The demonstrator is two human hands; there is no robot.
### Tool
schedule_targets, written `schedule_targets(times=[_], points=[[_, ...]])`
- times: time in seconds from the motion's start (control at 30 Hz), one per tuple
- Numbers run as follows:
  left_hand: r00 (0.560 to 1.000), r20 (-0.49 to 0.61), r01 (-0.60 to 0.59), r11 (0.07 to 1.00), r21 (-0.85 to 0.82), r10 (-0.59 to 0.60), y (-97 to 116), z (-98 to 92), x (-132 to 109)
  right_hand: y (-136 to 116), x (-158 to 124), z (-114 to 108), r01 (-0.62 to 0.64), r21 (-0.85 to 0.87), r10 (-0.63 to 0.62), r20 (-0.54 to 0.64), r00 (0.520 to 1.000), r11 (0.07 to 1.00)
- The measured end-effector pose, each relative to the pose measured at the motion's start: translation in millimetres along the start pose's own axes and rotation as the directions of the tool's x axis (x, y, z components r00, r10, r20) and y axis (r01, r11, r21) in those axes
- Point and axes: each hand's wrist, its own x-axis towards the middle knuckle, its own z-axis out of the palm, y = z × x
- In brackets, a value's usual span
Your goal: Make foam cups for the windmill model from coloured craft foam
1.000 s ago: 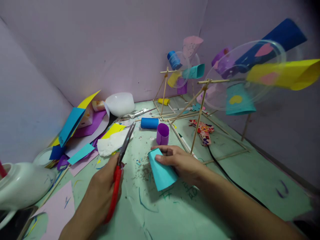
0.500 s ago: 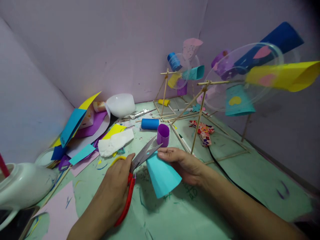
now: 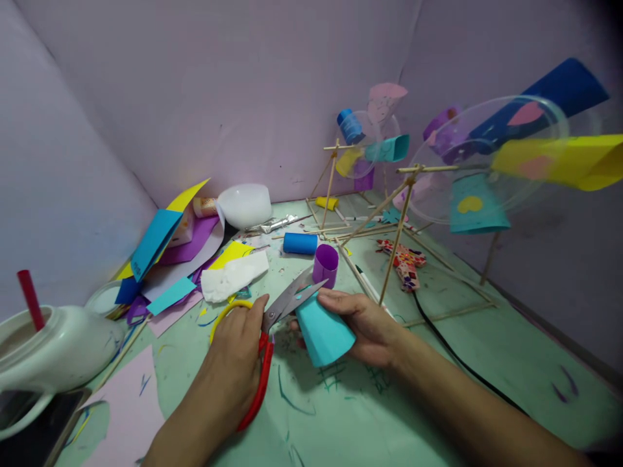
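My left hand is closed around the handles of a pair of scissors, one yellow loop and one red. Their blades are parted and lie at the upper end of a light-blue paper cone. My right hand holds this cone by its side, thumb on top, with the wide end towards me. Just behind the blades stands a purple paper tube. A blue paper tube lies on its side further back.
Two stick frames with clear discs and coloured paper cups stand at right, the nearer frame close to my right hand. A patterned glue gun trails a black cord. At left are paper scraps, a white tissue and a white pitcher.
The view has shifted slightly, so everything sits a little further right. My right hand has tilted the cone, and fingertips now show at its left side. The scissors stay at its upper end.
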Motion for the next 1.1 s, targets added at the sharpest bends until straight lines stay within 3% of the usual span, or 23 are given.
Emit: schedule_targets(times=[0.13,0.3,0.47,0.7,1.1], points=[[0.995,0.085,0.028,0.977,0.213,-0.047,5.7,-5.8,2.8,-0.9,2.1,-2.2,0.015,-0.001,-0.015,-0.083,0.996,1.000],[0.987,0.142,0.026,0.944,0.328,-0.077,5.1,-4.3,2.7,-1.0,1.1,-2.5,-0.008,-0.015,0.006,-0.141,0.990,1.000],[0.983,0.144,0.064,0.943,0.326,-0.116,5.6,-1.8,2.5,1.0,-0.2,1.0,-0.026,-0.046,0.016,-0.214,0.977,0.999],[0.941,0.233,0.169,0.938,0.302,-0.245,15.7,-9.8,7.7,2.0,-0.4,3.8,-0.023,-0.037,0.015,-0.197,0.980,0.999],[0.933,0.255,0.147,0.917,0.371,-0.252,16.2,-12.4,4.7,3.2,-1.3,2.9,-0.016,-0.043,0.010,-0.142,0.990,0.999]])
